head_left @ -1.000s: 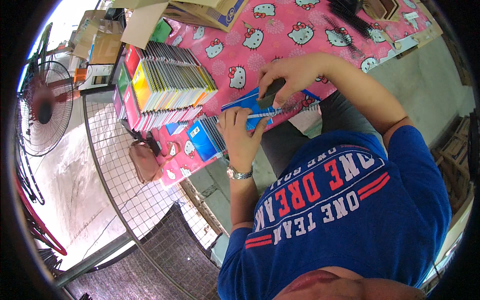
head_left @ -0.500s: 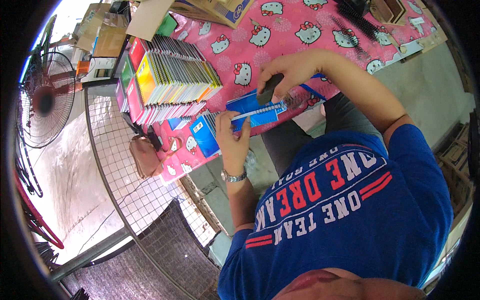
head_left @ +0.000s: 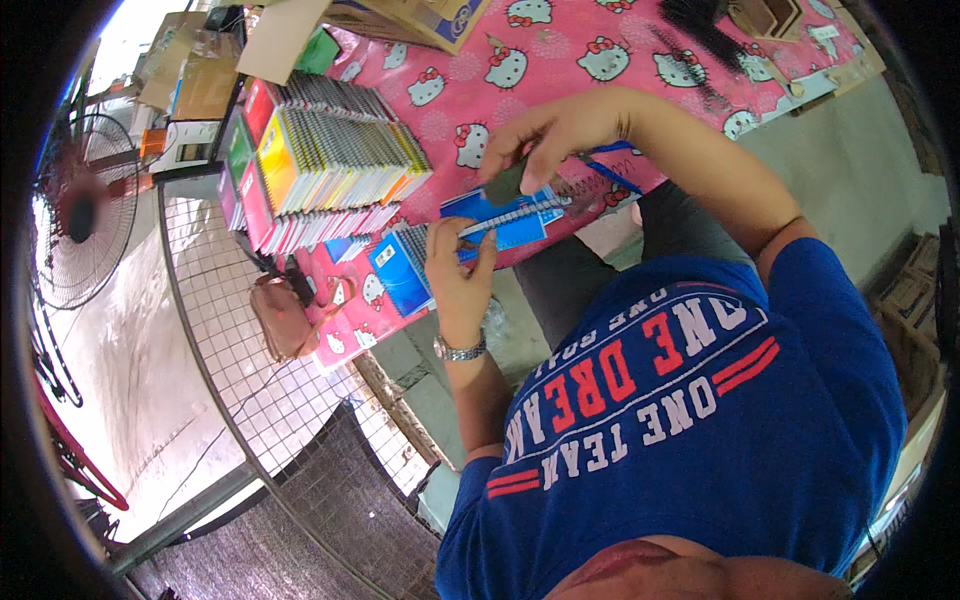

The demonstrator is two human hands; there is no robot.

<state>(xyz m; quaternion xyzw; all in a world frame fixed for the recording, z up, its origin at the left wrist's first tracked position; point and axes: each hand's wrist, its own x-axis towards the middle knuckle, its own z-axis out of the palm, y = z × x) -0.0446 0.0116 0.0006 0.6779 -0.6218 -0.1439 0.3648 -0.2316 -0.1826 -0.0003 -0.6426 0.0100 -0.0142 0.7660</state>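
The person wears a blue short-sleeved shirt, its loose sleeves plain and the same blue. Across the chest runs lettering in block capitals, the biggest row mostly red, the others white, with thin white lines between rows. Paired red bars flank the print. On the wrist of the left hand is a watch with a silver link band. The trousers are dark grey.

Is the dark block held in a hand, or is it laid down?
Held: the right hand is curled around the dark block.
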